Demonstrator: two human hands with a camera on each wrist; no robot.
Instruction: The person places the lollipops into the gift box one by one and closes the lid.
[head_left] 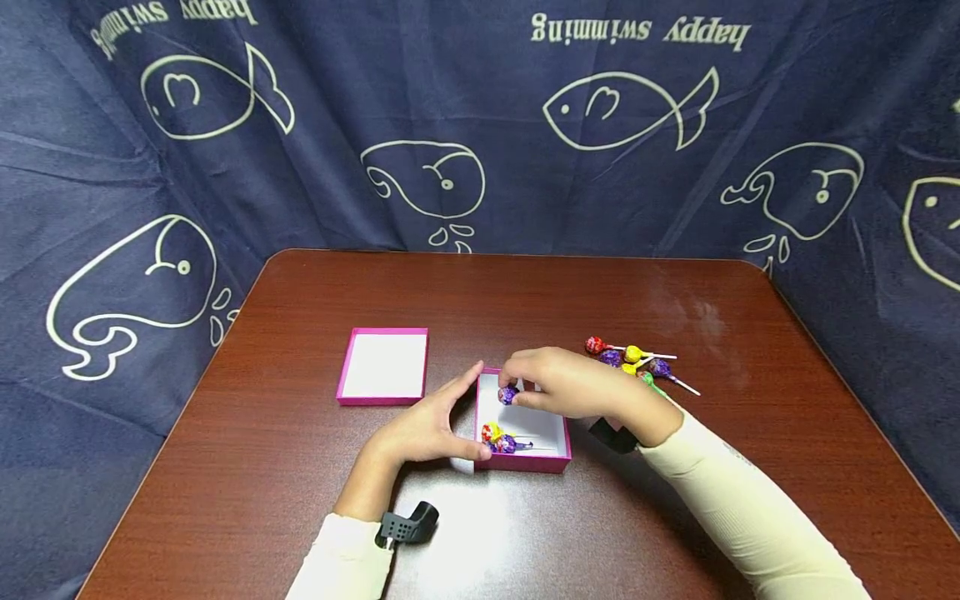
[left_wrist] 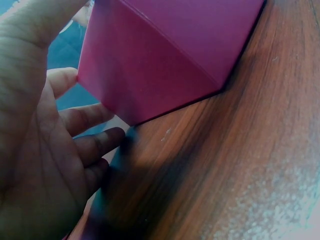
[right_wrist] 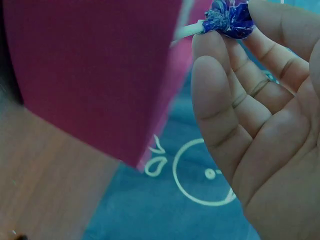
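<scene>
Right hand [head_left: 558,379] clamped on purple pop [head_left: 507,396], thumb against fingertips, over box [head_left: 525,463]; left hand [head_left: 427,428] splayed along box's left side, fingers apart, probably bracing it; table [head_left: 225,467] under everything; box between hands, likely for short reach; lid [head_left: 382,401] near, left, seemingly parked aside; loose pops [head_left: 633,353] at right; inner pops [head_left: 491,432] in box's front-left corner; right wrist view shows held pop's white stick [right_wrist: 189,31], hidden in head view; left wrist view shows fingertips at box's outer wall

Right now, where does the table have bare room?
Bare table: between the pink lid and the left edge, behind it up to the cloth, and from the loose lollipops to the right edge. Crowded: around the box, with left hand and right hand.
</scene>
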